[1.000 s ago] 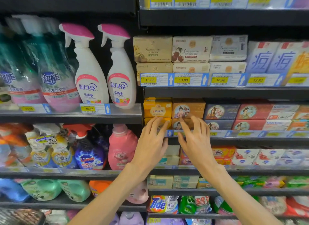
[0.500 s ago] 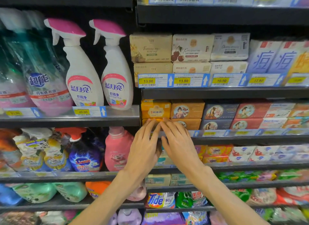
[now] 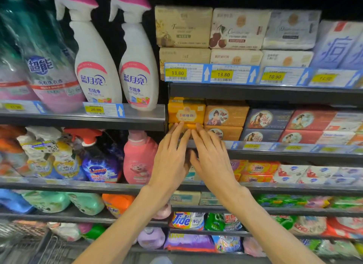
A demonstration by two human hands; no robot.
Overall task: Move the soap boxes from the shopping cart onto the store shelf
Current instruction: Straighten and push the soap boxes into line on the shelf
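Two yellow soap boxes are stacked at the left end of the store shelf (image 3: 294, 155). The upper yellow box (image 3: 186, 111) shows fully. The lower yellow box (image 3: 190, 126) is mostly hidden behind my fingers. My left hand (image 3: 170, 157) and my right hand (image 3: 210, 157) lie side by side with straight fingers, their tips touching the front of the lower box. Neither hand holds anything. A corner of the wire shopping cart (image 3: 29, 242) shows at the bottom left; its contents are out of view.
Orange soap boxes (image 3: 225, 114) stand right of the yellow stack, then dark blue and red ones. Beige soap packs (image 3: 183, 27) fill the shelf above. White spray bottles (image 3: 137, 63) and a pink bottle (image 3: 139, 157) stand on the left shelves. Detergent bags lie below.
Both hands have slid left along the shelf, from the orange boxes to the yellow stack, and come close together. The view has moved nearer to the shelf.
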